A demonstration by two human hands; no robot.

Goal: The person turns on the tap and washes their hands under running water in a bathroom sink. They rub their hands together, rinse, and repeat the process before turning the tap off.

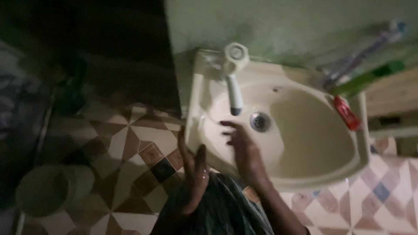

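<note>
The left hand [193, 176], fingers spread and holding nothing, hangs just outside the near rim of the cream-coloured ceramic wall basin [305, 143], while the right hand [244, 150], open and empty too, reaches inside it below the white plastic tap [234, 93], near the metal drain [260, 121].

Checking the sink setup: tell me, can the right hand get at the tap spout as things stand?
Probably yes. The right hand is open over the basin, just below the tap spout, and nothing lies between them.
</note>
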